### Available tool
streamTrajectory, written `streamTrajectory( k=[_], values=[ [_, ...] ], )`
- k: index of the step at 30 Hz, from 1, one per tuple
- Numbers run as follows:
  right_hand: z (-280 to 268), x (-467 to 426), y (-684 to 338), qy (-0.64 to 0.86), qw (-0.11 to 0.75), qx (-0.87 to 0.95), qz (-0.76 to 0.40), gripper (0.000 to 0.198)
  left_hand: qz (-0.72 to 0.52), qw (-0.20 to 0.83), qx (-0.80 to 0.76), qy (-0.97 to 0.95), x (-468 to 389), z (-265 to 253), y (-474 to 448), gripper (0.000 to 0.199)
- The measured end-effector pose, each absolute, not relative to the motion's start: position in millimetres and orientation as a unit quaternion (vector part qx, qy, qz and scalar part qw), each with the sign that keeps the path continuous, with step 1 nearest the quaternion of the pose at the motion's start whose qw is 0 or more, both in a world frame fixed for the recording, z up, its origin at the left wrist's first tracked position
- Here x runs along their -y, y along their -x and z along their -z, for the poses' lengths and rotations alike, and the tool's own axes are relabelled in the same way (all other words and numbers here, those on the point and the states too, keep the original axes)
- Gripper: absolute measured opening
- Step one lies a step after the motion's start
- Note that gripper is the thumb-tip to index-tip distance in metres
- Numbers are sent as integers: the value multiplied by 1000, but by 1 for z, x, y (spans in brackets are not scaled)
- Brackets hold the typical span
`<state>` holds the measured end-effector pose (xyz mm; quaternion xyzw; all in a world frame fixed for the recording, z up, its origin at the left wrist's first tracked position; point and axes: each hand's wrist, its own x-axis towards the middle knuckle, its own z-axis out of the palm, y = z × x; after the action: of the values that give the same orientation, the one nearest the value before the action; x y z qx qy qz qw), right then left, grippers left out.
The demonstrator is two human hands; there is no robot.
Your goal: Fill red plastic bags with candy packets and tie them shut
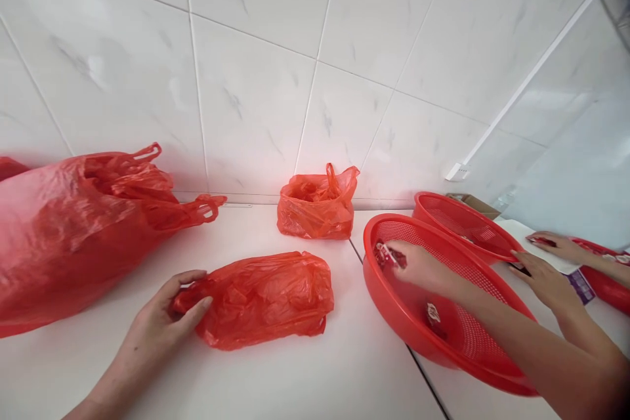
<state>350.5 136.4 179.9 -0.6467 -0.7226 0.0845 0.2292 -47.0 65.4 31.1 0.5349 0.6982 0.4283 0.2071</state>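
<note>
My left hand (170,315) grips the left end of a red plastic bag (273,298), thumb in front and fingers behind. The bag lies crumpled and flattish on the white table. Inside a red perforated plastic basket (472,341), my right hand (418,267) is closed on small red-and-white wrapped packets (386,254) by the basket's left wall. Lower in the same basket lies another small dark-red wrapped packet (435,316). What the packets contain cannot be seen.
A large stuffed red bag (69,230) stands at left, and a smaller red bag (315,216) by the tiled wall. Behind my basket is a second red basket (457,220). A co-worker's hands (544,281) are at right, near a purple packet (581,285). A socket strip (457,172) sits on the wall.
</note>
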Motion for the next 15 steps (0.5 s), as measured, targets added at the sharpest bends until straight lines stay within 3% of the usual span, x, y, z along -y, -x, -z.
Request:
streamTrajectory(
  k=[3,8,12,15],
  values=[
    [-200,-136,-337,584,182,779,-135,13,-432,213,-698,-530,-62,-36,44,49],
    [-214,-128,-286,474,190,839,-187,22,-434,239,-694,-522,-57,-42,39,46],
    [-192,-128,-238,368,182,870,-273,31,-439,252,-683,-527,-57,-39,40,44],
    [-165,-134,-210,331,105,892,-290,31,-439,263,-678,-527,-57,-38,41,44]
  ],
)
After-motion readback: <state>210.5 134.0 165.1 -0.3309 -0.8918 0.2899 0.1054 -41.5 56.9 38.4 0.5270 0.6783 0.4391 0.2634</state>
